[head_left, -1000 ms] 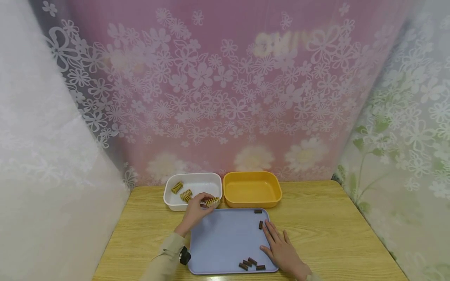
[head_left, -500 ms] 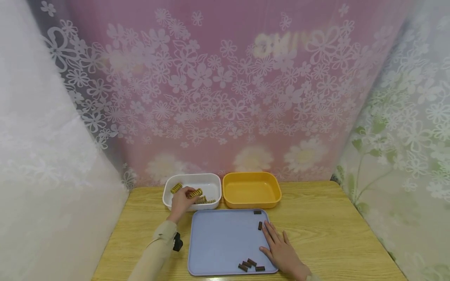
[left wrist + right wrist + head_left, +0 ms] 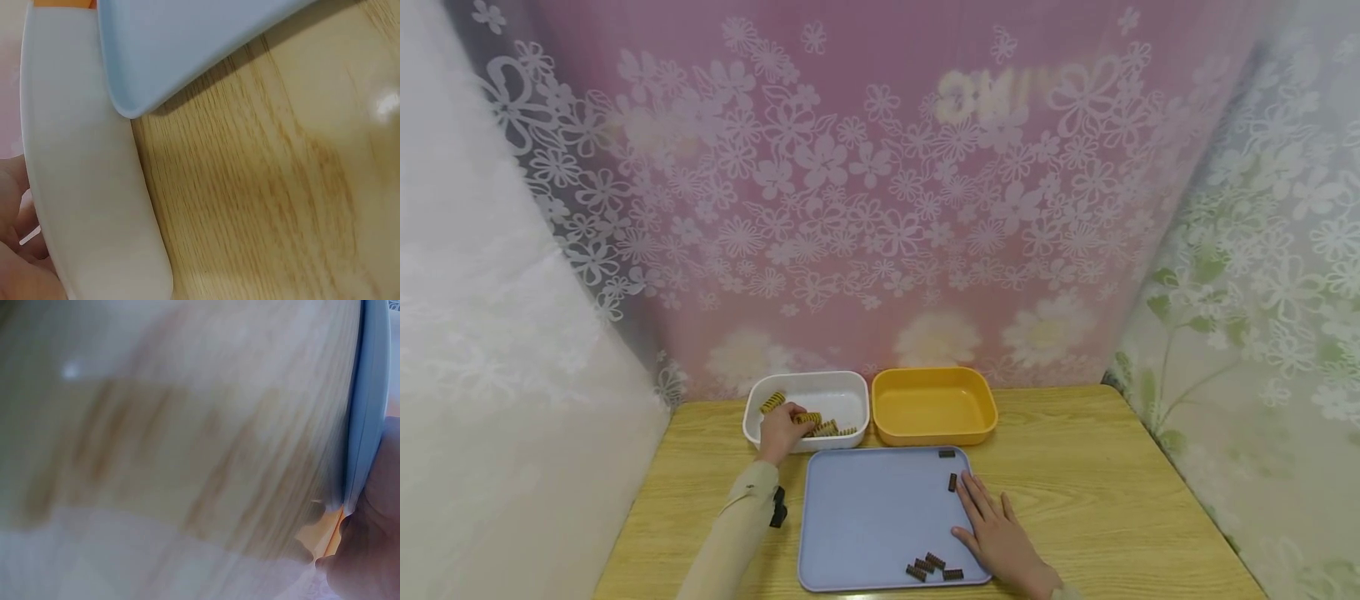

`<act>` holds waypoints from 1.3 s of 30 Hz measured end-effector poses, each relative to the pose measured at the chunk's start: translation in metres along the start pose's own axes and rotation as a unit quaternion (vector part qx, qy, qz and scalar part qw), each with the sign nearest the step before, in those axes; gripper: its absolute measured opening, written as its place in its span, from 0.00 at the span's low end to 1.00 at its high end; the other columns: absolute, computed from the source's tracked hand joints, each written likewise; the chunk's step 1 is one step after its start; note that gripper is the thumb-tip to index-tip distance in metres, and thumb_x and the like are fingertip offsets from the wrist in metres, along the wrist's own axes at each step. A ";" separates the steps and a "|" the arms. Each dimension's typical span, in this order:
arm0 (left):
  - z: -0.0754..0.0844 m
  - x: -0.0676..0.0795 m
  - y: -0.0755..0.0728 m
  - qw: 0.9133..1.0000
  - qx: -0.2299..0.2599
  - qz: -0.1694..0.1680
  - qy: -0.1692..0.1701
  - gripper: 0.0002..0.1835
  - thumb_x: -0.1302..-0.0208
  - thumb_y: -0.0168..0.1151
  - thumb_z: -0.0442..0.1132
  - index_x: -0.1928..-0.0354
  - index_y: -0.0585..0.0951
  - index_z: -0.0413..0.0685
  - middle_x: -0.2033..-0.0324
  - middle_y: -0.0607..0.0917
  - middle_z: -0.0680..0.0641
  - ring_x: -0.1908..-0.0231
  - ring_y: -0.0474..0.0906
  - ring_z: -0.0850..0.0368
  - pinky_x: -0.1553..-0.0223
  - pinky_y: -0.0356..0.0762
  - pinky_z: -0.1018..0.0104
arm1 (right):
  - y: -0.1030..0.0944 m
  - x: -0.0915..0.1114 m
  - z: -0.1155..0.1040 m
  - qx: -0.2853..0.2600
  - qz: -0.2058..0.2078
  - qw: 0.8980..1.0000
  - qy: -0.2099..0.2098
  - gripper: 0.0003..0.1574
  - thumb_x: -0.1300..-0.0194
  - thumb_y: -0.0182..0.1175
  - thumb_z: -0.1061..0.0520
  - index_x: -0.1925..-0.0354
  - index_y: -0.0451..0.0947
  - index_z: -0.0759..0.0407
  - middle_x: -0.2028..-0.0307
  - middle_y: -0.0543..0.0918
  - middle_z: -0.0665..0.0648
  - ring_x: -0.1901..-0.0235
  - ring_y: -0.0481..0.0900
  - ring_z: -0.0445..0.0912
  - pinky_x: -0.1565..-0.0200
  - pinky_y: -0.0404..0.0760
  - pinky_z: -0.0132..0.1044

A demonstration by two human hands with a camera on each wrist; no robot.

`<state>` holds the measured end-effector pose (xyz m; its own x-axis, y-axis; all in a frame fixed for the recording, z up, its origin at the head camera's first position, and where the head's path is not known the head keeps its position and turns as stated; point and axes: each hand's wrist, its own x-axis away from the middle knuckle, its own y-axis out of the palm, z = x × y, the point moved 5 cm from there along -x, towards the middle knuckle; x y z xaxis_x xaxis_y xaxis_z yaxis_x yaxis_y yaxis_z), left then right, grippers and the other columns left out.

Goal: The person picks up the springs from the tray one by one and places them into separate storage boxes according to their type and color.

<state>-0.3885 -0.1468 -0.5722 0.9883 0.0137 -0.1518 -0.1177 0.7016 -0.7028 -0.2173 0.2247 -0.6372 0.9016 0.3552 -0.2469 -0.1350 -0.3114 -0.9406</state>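
Observation:
My left hand (image 3: 779, 433) reaches over the near wall of the white bin (image 3: 848, 385), its thumb and fingers pinching a yellow coil spring (image 3: 807, 418) low inside. Other yellow springs (image 3: 772, 402) lie around it in the bin. In the left wrist view the bin wall (image 3: 87, 144) hides most of the left hand (image 3: 19, 250) and the spring. My right hand (image 3: 1000, 533) rests with fingers extended on the right edge of the blue tray (image 3: 872, 508). Close to its fingertips lies a small dark spring (image 3: 952, 482); another dark spring (image 3: 947, 454) sits at the tray's far right corner.
Several dark springs (image 3: 936, 561) are gathered at the tray's near right. A yellow bin (image 3: 934, 437) stands right of the white one, behind the tray. Everything is on a wooden table (image 3: 1075, 467), with floral curtains (image 3: 865, 208) at the back and sides.
From above the white bin's front right corner, my left hand moved left and down into the bin with a yellow spring. Another spring seen near its fingers now lies in the bin. The right hand stayed put.

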 end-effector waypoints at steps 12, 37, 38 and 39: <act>0.000 -0.004 0.003 0.999 -0.047 -0.024 -0.004 0.16 0.33 0.64 0.34 0.47 0.84 0.33 0.53 0.87 0.34 0.68 0.83 0.43 0.65 0.81 0.53 | -0.002 0.000 -0.002 -0.003 0.005 1.000 0.002 0.45 0.28 0.59 0.40 0.27 0.63 0.66 0.26 0.62 0.66 0.28 0.62 0.64 0.39 0.62 0.76; 0.040 0.022 0.003 0.986 0.080 0.103 0.106 0.07 0.30 0.61 0.31 0.56 0.87 0.40 0.65 0.87 0.43 0.66 0.84 0.49 0.68 0.82 0.60 | -0.002 0.003 0.001 -0.001 0.030 0.999 -0.019 0.45 0.26 0.55 0.39 0.23 0.57 0.60 0.22 0.56 0.59 0.22 0.49 0.51 0.41 0.64 0.76; 0.044 0.024 0.004 0.984 0.084 0.103 0.114 0.06 0.30 0.62 0.31 0.57 0.87 0.41 0.65 0.87 0.44 0.67 0.84 0.50 0.68 0.82 0.62 | -0.001 0.003 0.000 -0.001 0.026 0.999 -0.017 0.45 0.26 0.55 0.39 0.23 0.58 0.60 0.22 0.56 0.59 0.22 0.50 0.51 0.41 0.64 0.76; 0.048 0.027 0.006 0.983 0.087 0.102 0.124 0.06 0.30 0.62 0.31 0.57 0.87 0.41 0.66 0.87 0.45 0.67 0.84 0.51 0.69 0.82 0.63 | -0.002 0.002 -0.001 -0.004 0.022 1.000 -0.013 0.45 0.27 0.57 0.40 0.24 0.60 0.62 0.23 0.58 0.61 0.23 0.52 0.53 0.41 0.64 0.76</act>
<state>-0.3582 -0.1082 -0.5475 0.8893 0.0076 -0.4572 -0.2713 0.8135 -0.5143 -0.2149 0.2255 -0.6355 0.8841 0.3634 -0.2937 -0.1708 -0.3336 -0.9271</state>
